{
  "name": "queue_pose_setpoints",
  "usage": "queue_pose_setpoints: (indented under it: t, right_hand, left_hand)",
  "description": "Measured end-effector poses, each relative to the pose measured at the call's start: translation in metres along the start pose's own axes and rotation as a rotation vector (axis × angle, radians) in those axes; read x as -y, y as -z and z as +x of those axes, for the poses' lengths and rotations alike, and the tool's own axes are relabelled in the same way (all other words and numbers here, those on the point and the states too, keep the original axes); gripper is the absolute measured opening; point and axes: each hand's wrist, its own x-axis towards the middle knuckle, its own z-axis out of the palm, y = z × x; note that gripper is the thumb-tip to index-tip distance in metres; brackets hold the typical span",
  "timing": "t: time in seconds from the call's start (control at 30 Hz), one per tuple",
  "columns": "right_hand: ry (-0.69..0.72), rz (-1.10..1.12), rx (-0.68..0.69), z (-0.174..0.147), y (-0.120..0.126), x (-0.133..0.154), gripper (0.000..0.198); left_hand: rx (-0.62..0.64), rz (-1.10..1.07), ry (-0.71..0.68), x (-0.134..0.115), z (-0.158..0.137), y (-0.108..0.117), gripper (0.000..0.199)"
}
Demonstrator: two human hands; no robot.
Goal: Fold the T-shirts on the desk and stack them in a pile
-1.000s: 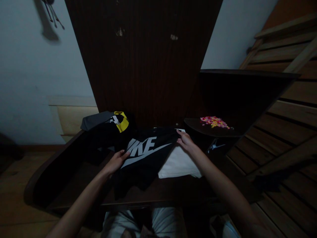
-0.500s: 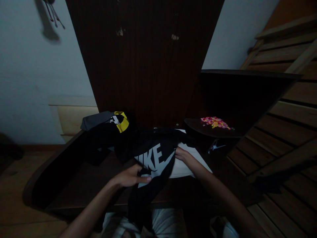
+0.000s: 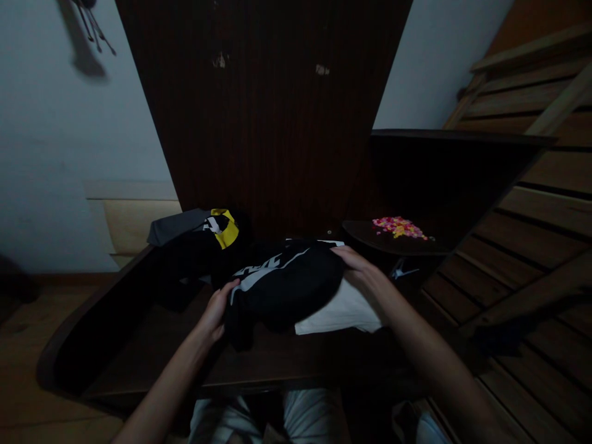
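On the dark worktop, the black swoosh-print garment sits mid-scene, lapping over a white garment; a yellow-trimmed garment lies far left. 2 hands grip opposite sides, presumably to spread the cloth: the left hand's fingers pinch its left edge, the right hand's its right edge, partly hidden. Pink and yellow petal-like bits dot the far-right shelf.

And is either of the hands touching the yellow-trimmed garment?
No, the left hand and right hand both hold the black printed garment.
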Motion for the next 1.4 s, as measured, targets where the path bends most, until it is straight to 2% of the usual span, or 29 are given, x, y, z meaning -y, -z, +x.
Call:
queue_pose_setpoints:
  t: [0.07, 0.17, 0.2, 0.27, 0.37, 0.4, 0.47, 0.63, 0.7, 0.77, 0.87, 1.0, 1.07, 1.13, 1.17, 1.27, 1.33, 1.4]
  right_hand:
    - [-0.047, 0.042, -0.105, -0.012, 0.031, 0.012, 0.037]
    - [0.040, 0.033, -0.289, -0.035, 0.071, 0.024, 0.035]
    - [0.045, 0.002, -0.309, -0.043, 0.081, 0.025, 0.035]
    - [0.007, -0.096, -0.272, -0.056, 0.095, 0.023, 0.039]
    - [-0.122, -0.330, -0.101, -0.069, 0.100, 0.011, 0.044]
    - [-0.152, -0.414, -0.056, -0.070, 0.100, 0.006, 0.043]
    - [-0.160, -0.559, -0.034, -0.067, 0.097, -0.004, 0.041]
    - [0.020, -0.803, -0.277, -0.037, 0.087, -0.012, 0.030]
    - [0.065, -0.892, -0.346, -0.019, 0.079, -0.008, 0.024]
    - [0.083, -0.983, -0.328, 0.000, 0.068, -0.004, 0.017]
    - [0.082, -1.145, -0.220, 0.028, 0.047, -0.001, 0.014]
    - [-0.011, -1.309, -0.117, 0.053, 0.017, -0.004, 0.034]
    - [0.020, -1.342, -0.071, 0.056, 0.002, -0.007, 0.041]
    - [0.144, -1.340, -0.036, 0.051, -0.010, -0.011, 0.043]
    - [0.223, -1.321, -0.013, 0.045, -0.015, -0.013, 0.041]
    - [0.438, -1.239, 0.088, 0.020, -0.025, -0.018, 0.036]
    - [0.489, -1.212, 0.150, 0.000, -0.026, -0.022, 0.038]
    - [0.422, -1.220, 0.188, -0.020, -0.024, -0.027, 0.050]
  left_hand:
    - [-0.056, 0.121, 0.027, -0.005, 0.000, 0.008, 0.010]
    - [-0.060, 0.384, 0.015, -0.008, -0.002, 0.018, 0.015]
    - [-0.044, 0.483, -0.003, -0.008, -0.001, 0.022, 0.019]
    - [0.024, 0.700, -0.048, -0.009, 0.003, 0.030, 0.025]
    - [0.127, 1.077, -0.112, -0.012, 0.015, 0.041, 0.037]
    - [0.132, 1.195, -0.147, -0.014, 0.019, 0.043, 0.040]
    - [0.044, 1.384, -0.264, -0.019, 0.026, 0.043, 0.045]
    - [-0.325, 1.667, -0.824, -0.031, 0.036, 0.023, 0.039]
    - [-0.415, 1.801, -0.963, -0.033, 0.041, 0.013, 0.037]
    - [-0.491, 1.926, -0.962, -0.035, 0.048, 0.007, 0.040]
    - [-0.549, 2.016, -0.874, -0.039, 0.058, 0.004, 0.042]
    - [-0.547, 2.043, -0.884, -0.044, 0.059, 0.003, 0.036]
    - [-0.537, 2.012, -0.942, -0.042, 0.053, 0.001, 0.031]
    - [-0.432, 1.940, -1.029, -0.035, 0.045, 0.000, 0.028]
    - [-0.315, 1.892, -1.062, -0.029, 0.041, 0.000, 0.028]
    - [0.186, 1.726, -1.066, -0.008, 0.030, 0.006, 0.038]
    - [0.457, 1.653, -1.000, 0.007, 0.026, 0.014, 0.052]
    - [0.592, 1.643, -0.924, 0.023, 0.023, 0.023, 0.060]
